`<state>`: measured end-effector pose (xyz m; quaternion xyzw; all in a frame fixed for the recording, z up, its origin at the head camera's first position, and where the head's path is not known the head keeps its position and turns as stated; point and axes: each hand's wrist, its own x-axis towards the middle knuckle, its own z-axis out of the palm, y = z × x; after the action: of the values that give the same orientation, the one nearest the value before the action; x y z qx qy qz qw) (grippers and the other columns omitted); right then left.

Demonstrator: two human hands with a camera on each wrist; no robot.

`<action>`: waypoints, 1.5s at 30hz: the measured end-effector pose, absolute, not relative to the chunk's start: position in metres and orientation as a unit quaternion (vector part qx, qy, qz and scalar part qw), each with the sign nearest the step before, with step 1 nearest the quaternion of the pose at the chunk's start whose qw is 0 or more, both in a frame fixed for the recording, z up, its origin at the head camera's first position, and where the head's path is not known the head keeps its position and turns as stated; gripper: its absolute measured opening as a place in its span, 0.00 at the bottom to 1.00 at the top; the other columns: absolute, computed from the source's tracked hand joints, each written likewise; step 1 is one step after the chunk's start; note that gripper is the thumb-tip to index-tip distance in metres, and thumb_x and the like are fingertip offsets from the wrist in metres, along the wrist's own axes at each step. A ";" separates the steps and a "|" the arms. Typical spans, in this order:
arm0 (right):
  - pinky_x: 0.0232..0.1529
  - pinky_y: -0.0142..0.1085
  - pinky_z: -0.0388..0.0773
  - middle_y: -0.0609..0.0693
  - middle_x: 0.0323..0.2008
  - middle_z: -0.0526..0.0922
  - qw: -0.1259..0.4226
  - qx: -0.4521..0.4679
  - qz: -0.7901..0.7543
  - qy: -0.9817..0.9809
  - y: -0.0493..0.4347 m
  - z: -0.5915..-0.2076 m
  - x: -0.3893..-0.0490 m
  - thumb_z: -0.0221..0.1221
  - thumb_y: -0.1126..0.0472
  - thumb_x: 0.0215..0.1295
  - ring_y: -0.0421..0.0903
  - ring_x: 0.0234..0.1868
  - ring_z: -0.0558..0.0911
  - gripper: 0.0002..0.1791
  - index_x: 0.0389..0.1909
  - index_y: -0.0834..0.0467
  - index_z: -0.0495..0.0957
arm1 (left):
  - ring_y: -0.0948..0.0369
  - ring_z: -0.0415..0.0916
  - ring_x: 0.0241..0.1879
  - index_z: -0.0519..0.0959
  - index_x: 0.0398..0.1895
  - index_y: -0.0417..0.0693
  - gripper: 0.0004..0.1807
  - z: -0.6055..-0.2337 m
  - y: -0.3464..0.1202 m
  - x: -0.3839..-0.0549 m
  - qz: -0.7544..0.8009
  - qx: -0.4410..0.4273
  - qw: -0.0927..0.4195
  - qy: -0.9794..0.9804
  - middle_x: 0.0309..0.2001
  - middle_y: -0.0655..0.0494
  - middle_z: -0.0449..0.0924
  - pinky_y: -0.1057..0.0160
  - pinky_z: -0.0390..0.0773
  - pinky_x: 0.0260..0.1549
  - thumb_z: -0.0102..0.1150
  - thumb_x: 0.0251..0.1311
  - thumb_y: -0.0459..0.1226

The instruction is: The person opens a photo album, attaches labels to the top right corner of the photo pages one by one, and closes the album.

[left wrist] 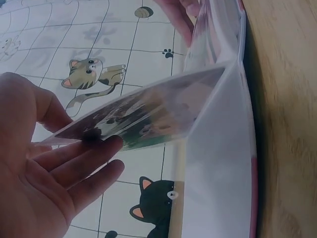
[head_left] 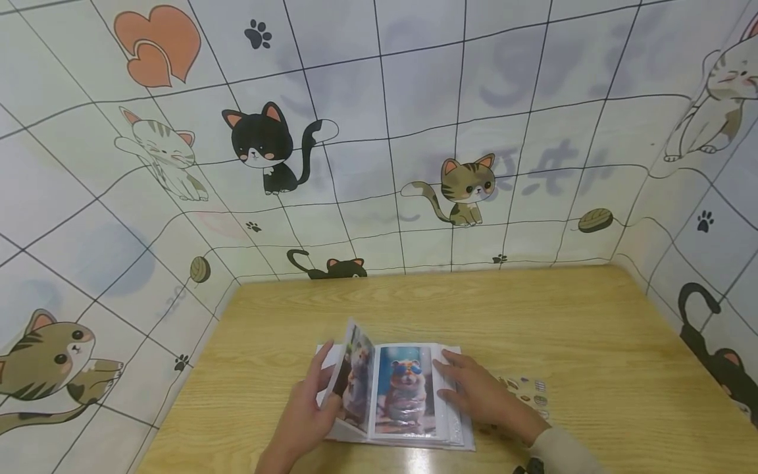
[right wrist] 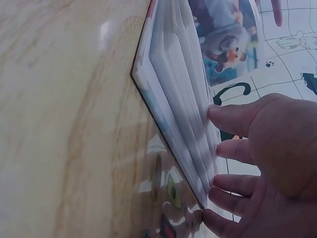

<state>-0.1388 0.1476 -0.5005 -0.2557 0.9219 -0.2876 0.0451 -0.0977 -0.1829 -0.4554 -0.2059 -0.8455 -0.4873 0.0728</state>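
A photo album [head_left: 466, 436] lies spread on the table. Its right side shows a photo of a hamster in sunglasses [head_left: 405, 392]. On the left, a clear page with a photo in it [head_left: 355, 382] stands tilted up. My left hand [head_left: 304, 415] pinches that page by its outer edge, thumb on one face and fingers behind, as the left wrist view [left wrist: 54, 168] also shows. My right hand [head_left: 482, 395] rests on the album's right edge, its fingers extended; in the right wrist view the fingertips touch the stacked pages [right wrist: 183, 99].
A sheet of small stickers [head_left: 535, 395] lies on the wooden table [head_left: 592, 342] to the right of the album, partly under my right hand and forearm. Walls with cat drawings [head_left: 414, 131] enclose the table at the back and both sides.
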 end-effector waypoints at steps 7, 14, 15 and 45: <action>0.63 0.62 0.67 0.69 0.68 0.66 0.039 -0.263 -0.290 0.920 0.148 -0.500 -0.138 0.61 0.52 0.67 0.69 0.67 0.67 0.31 0.67 0.62 0.71 | 0.52 0.84 0.48 0.53 0.77 0.56 0.49 -0.459 -0.193 -0.100 -0.482 -0.149 0.080 -0.859 0.53 0.46 0.83 0.61 0.83 0.44 0.55 0.53 0.18; 0.63 0.62 0.67 0.69 0.68 0.66 0.032 -0.267 -0.287 0.919 0.148 -0.500 -0.139 0.62 0.53 0.67 0.69 0.66 0.68 0.30 0.66 0.63 0.71 | 0.49 0.85 0.46 0.52 0.77 0.58 0.49 -0.464 -0.200 -0.101 -0.477 -0.115 0.074 -0.868 0.52 0.40 0.83 0.62 0.83 0.43 0.58 0.54 0.19; 0.63 0.62 0.67 0.69 0.68 0.67 0.031 -0.267 -0.288 0.919 0.148 -0.500 -0.139 0.62 0.53 0.67 0.69 0.66 0.68 0.30 0.66 0.63 0.71 | 0.49 0.85 0.46 0.52 0.77 0.57 0.49 -0.465 -0.202 -0.101 -0.473 -0.110 0.072 -0.871 0.52 0.40 0.82 0.62 0.83 0.43 0.58 0.55 0.20; 0.64 0.62 0.65 0.68 0.69 0.65 0.045 -0.250 -0.299 0.920 0.146 -0.502 -0.136 0.61 0.51 0.67 0.68 0.67 0.66 0.31 0.67 0.61 0.70 | 0.59 0.79 0.37 0.58 0.73 0.43 0.45 -0.493 -0.221 -0.112 -0.381 -0.013 -0.008 -0.925 0.50 0.39 0.80 0.67 0.80 0.30 0.69 0.51 0.26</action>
<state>-0.1362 0.1463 -0.5015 -0.2499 0.9200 -0.2987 0.0446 -0.1119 -0.2211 -0.4933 -0.0131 -0.9246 -0.3805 -0.0077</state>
